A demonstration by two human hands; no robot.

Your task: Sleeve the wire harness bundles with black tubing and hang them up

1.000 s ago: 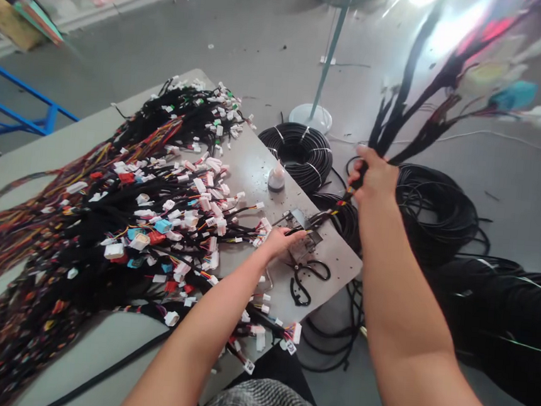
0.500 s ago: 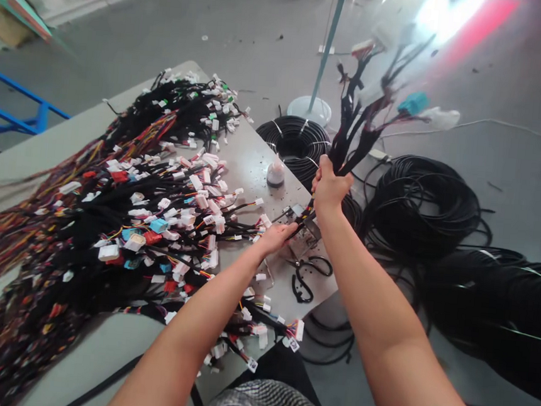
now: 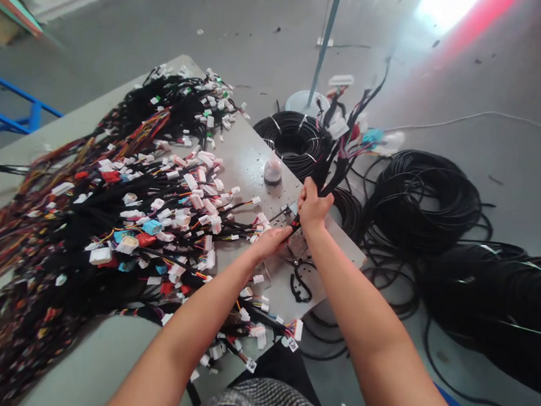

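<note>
A black-wrapped wire harness (image 3: 336, 168) runs through both hands, its branches with white and blue connectors fanning out beyond the table corner. My right hand (image 3: 314, 203) is wrapped round the bundle just below where it branches. Lower down, my left hand (image 3: 274, 240) is closed on the same harness near a small metal fixture (image 3: 299, 246) at the table corner. Black-handled scissors (image 3: 301, 285) lie beside the fixture, partly covered by my right forearm. To the left, a large pile of wire harnesses (image 3: 155, 218) with white, red and blue connectors covers the table.
A small clear container (image 3: 272, 171) stands on the grey table (image 3: 246, 156) near its edge. On the floor lie coils of black tubing (image 3: 425, 197) and a stand with a round base (image 3: 303, 100). Blue metal frame bars (image 3: 34, 116) are at the far left.
My right hand has moved left and slightly down, toward my left hand, bringing the harness's branching end in over the table corner. My left hand has shifted only slightly.
</note>
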